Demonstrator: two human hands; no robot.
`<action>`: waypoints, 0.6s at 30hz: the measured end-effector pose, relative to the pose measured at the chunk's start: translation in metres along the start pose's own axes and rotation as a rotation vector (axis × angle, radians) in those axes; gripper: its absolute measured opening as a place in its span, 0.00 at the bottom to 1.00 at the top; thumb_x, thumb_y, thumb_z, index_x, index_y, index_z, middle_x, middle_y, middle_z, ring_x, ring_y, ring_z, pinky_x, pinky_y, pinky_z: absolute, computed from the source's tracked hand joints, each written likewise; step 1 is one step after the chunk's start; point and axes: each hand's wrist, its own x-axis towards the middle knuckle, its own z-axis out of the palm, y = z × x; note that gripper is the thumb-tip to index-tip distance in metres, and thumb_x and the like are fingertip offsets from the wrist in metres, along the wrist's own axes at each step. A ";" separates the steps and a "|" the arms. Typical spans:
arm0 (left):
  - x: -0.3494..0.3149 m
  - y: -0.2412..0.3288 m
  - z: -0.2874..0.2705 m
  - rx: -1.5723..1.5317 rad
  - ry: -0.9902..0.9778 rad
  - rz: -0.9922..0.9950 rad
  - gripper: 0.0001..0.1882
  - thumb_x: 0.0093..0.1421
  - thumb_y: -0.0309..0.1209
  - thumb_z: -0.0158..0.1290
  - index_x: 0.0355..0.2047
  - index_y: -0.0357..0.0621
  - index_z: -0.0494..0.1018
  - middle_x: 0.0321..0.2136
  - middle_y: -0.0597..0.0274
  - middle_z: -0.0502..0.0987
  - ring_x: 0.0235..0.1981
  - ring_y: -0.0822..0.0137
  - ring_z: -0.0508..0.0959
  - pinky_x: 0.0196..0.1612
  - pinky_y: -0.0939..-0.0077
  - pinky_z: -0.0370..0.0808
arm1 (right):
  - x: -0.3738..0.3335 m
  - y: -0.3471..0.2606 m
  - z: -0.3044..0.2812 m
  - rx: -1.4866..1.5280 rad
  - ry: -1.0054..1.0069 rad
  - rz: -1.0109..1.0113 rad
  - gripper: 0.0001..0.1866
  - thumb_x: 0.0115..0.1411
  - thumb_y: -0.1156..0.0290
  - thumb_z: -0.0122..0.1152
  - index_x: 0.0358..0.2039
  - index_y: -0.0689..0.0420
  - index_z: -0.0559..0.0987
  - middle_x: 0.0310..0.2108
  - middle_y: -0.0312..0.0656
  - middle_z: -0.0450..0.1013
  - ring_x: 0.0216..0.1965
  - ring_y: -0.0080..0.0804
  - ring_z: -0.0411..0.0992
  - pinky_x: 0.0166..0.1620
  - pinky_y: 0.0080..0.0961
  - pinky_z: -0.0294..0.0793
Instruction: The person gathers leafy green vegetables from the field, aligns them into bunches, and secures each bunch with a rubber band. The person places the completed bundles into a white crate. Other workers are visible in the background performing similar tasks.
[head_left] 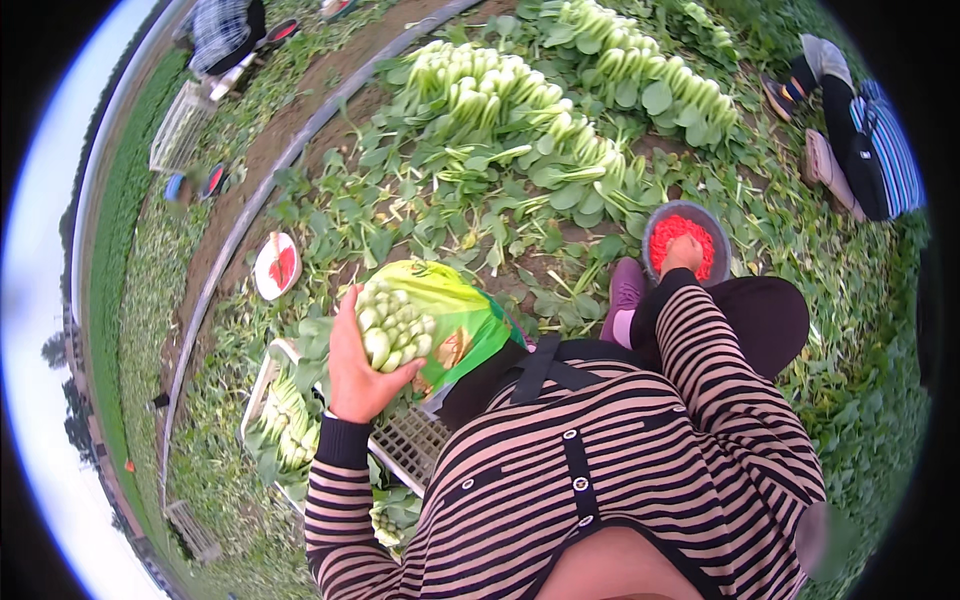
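Note:
My left hand (352, 372) is closed round a bundle of bok choy (395, 325), its pale stem ends turned up. The bundle is beside a yellow-green plastic bag (478, 335) spread over my lap. My right hand (683, 252) reaches into a dark grey bowl (724, 262) of small red bits (697, 222), too fine to tell their kind. The fingertips are buried in the red heap, so their grip is hidden. Below my left hand, a pale crate (262, 392) holds more bok choy (288, 420).
Long rows of bok choy (500, 90) lie ahead on leaf-strewn ground, with another row (650, 75) behind. A white dish (277, 266) with red content sits left, near a grey hose (240, 205). Co-workers crouch at far left (222, 35) and right (885, 150). An empty crate (180, 125) stands left.

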 end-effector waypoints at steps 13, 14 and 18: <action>-0.014 -0.002 -0.005 0.044 0.047 0.065 0.59 0.34 0.34 0.74 0.65 0.36 0.53 0.58 0.46 0.66 0.59 0.50 0.67 0.63 0.63 0.62 | -0.341 -0.152 0.208 -0.372 -1.334 0.119 0.11 0.59 0.67 0.63 0.40 0.57 0.78 0.35 0.33 0.77 0.31 0.19 0.71 0.35 0.17 0.72; -0.013 0.000 -0.005 0.033 0.046 0.057 0.59 0.34 0.34 0.74 0.65 0.35 0.53 0.58 0.46 0.66 0.59 0.50 0.67 0.63 0.63 0.62 | -0.364 -0.154 0.212 -0.432 -1.456 0.100 0.12 0.60 0.64 0.62 0.41 0.56 0.78 0.37 0.32 0.76 0.33 0.16 0.69 0.35 0.15 0.69; -0.012 -0.004 -0.002 -0.058 0.079 0.073 0.61 0.33 0.34 0.74 0.65 0.34 0.51 0.57 0.44 0.66 0.58 0.49 0.68 0.62 0.62 0.63 | -0.439 -0.138 0.226 -0.354 -1.683 0.127 0.11 0.57 0.68 0.68 0.39 0.57 0.79 0.33 0.31 0.77 0.31 0.14 0.70 0.33 0.15 0.68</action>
